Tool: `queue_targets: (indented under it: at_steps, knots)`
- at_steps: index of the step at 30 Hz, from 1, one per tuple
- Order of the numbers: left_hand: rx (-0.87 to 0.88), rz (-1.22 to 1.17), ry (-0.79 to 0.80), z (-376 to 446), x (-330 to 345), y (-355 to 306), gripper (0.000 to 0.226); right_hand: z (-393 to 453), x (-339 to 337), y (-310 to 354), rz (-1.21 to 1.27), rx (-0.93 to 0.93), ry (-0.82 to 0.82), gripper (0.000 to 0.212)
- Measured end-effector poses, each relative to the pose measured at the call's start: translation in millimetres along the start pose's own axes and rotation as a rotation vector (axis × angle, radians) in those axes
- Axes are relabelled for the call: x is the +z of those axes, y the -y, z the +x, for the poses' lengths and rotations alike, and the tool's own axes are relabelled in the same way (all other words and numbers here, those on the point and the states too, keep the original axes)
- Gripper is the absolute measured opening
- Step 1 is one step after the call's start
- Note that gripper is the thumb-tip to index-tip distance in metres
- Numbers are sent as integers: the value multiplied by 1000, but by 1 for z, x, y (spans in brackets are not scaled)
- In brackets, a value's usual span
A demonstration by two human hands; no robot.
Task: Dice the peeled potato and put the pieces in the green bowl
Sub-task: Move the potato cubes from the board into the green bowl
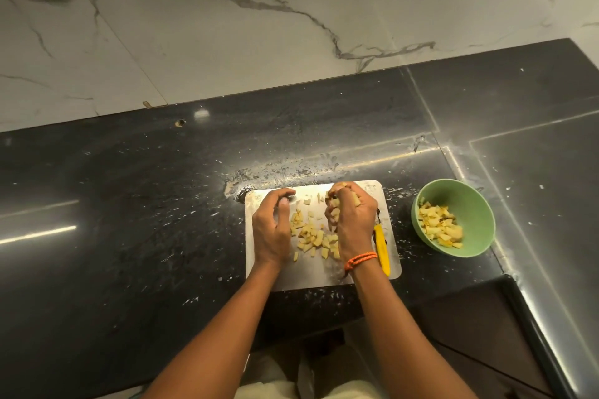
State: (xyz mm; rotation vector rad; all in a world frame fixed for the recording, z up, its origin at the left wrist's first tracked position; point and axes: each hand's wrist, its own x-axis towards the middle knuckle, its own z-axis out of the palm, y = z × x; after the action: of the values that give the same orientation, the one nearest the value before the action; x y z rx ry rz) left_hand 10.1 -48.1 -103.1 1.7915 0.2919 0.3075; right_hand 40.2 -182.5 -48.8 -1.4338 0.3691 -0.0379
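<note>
The right hand (351,214) has its grip closed round a handful of potato pieces (334,204), fingers curled tight with yellow cubes showing between them and at the top of the fist. It sits above the far right part of the cutting board (269,278), with an orange thread band (360,260) round its wrist.

The left hand (271,227) rests on the left side of the board, its grip loose and empty: fingers lightly curled, thumb pointing away from the person, nothing held in it.

Between the two hands lies a loose heap of diced potato (312,238) on the board, spread from just beside the left thumb to under the right hand's knuckles. A few stray cubes lie nearer the far edge.

Just right of the right wrist, a knife with a yellow handle (382,249) lies on the board, handle toward the person; its blade is mostly hidden behind the hand.

The green bowl (476,204) stands on the dark worktop (129,204) to the right of the board, apart from it and clear of both hands. It already holds a pile of potato cubes (439,227) against its left inner side.

The worktop is flecked with pale smears and bits round the board. A white marbled wall (227,10) rises behind it.
</note>
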Motion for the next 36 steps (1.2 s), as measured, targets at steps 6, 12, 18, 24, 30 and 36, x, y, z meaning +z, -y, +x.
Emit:
queue_targets:
  at_steps: [6, 12, 18, 24, 30, 36]
  knots:
    - [-1, 27, -2, 1, 0, 2, 30, 7, -49, 46, 204, 9, -61, 21]
    - [21, 60, -5, 1, 2, 1, 30, 33, -133, 67, -493, -389, -499, 17]
    - [36, 78, -18, 1, 2, -2, 30, 48, -173, 21, -1443, -231, -169, 31]
    - [42, 83, -12, 0, 2, 1, 28, 45, -165, 42, -1131, -385, -347, 12]
    - [50, 97, -6, 0, 2, -1, 28, 29, -107, 60, -294, -174, -280, 22]
    - [49, 84, -2, 0, 0, -4, 27, -3, -21, 19, -129, 12, -64, 57]
